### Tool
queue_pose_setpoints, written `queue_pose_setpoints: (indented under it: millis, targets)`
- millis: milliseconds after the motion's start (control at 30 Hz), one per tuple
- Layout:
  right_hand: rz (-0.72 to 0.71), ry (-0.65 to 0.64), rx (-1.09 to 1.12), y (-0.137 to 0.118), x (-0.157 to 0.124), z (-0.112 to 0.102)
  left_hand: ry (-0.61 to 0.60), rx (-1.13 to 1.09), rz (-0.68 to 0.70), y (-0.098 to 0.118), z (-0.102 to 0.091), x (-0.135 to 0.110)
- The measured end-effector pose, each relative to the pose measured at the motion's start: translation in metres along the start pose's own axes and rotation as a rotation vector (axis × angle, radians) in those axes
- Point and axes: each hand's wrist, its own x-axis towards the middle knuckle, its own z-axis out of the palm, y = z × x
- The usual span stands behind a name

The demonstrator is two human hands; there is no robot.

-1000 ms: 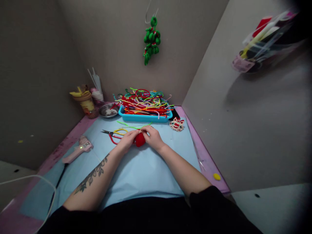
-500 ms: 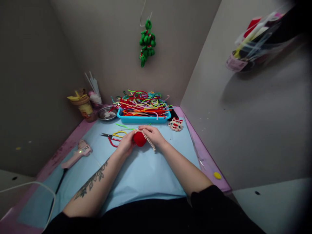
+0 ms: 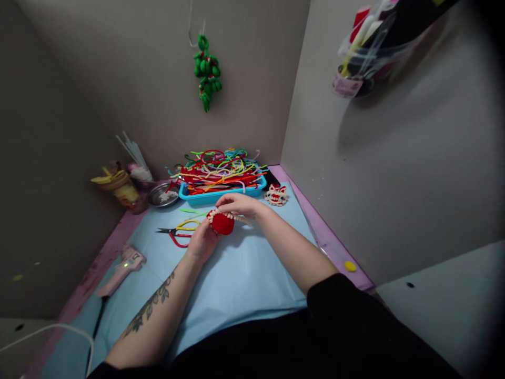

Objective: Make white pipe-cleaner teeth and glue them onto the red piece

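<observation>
My left hand (image 3: 202,241) grips a small round red pipe-cleaner piece (image 3: 222,224) from below, lifted a little above the light blue mat (image 3: 236,279). My right hand (image 3: 236,203) is closed on a white beaded strand (image 3: 224,214) that runs across the top of the red piece. Scissors (image 3: 173,231) with yellow and red loop handles lie on the mat just left of my left hand.
A blue tray (image 3: 221,192) heaped with coloured pipe cleaners stands at the back. A small red-and-white figure (image 3: 275,195) lies right of it. A metal dish (image 3: 161,195), a yellow cup (image 3: 118,187), a pink glue gun (image 3: 122,267) and its cord are at the left. A green ornament (image 3: 206,72) hangs on the wall.
Both hands lifted the red piece off the mat. The white strand, unseen a second ago, now lies over its top. The view has shifted, so everything sits further left.
</observation>
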Motion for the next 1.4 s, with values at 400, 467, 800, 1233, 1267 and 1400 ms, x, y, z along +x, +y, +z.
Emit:
queue_pose_setpoints:
  millis: [400, 467, 800, 1233, 1267, 1400]
  targets:
    - [-0.044, -0.027, 0.016, 0.001, 0.006, 0.01, -0.006, 0.011, 0.022, 0.004, -0.005, 0.002]
    - [-0.012, -0.04, 0.04, 0.003, 0.009, 0.009, -0.006, 0.011, 0.03, 0.005, -0.004, 0.002]
    - [0.038, -0.029, 0.102, 0.004, 0.008, 0.013, -0.007, 0.002, 0.05, 0.006, -0.009, 0.002]
    - [-0.042, 0.069, -0.285, 0.003, 0.001, 0.005, 0.037, 0.032, -0.042, 0.0, -0.01, 0.002]
    - [-0.04, 0.084, -0.32, 0.003, 0.001, 0.005, 0.043, 0.054, -0.054, 0.0, -0.011, 0.003]
    - [-0.025, 0.128, -0.385, 0.006, 0.0, 0.003, 0.091, 0.155, -0.095, -0.001, -0.012, 0.004]
